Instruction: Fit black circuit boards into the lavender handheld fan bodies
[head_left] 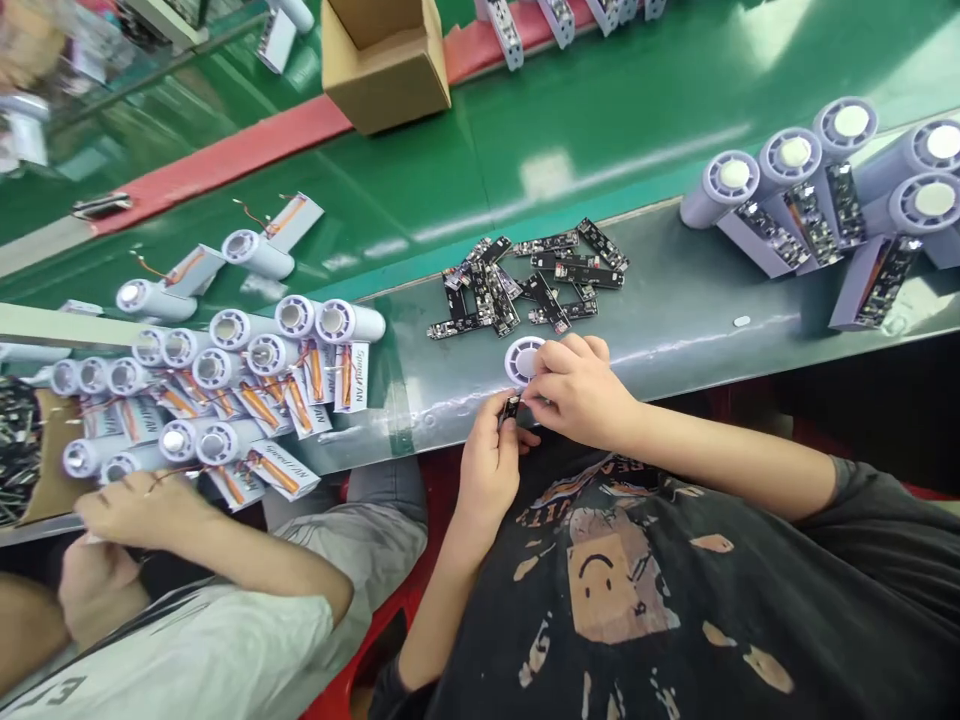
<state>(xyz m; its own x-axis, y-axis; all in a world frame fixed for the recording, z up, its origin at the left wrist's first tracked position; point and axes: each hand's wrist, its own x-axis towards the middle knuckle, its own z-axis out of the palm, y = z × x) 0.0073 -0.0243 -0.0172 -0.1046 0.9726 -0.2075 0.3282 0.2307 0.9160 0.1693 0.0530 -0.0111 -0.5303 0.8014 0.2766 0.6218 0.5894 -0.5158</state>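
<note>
In front of my shirt, my left hand (491, 460) is closed, its thumb and fingers pinching the end of a small black circuit board (511, 406). Just right of it, the bent fingers of my right hand (583, 392) press together close to the board; what they pinch is hidden. Behind my fingers shows the round, slotted end of a lavender fan housing (519, 362), its body mostly covered by my hands. Beyond it lies a loose pile of black circuit boards (487, 290) on the grey work surface (427, 385).
Lavender fan housings with boards in their handles (780, 225) stand at right; a small white piece (742, 321) lies nearer. Several wired housings (259, 365) crowd the left, by a co-worker's hand (146, 510). A cardboard box (386, 75) stands across the green belt (637, 130).
</note>
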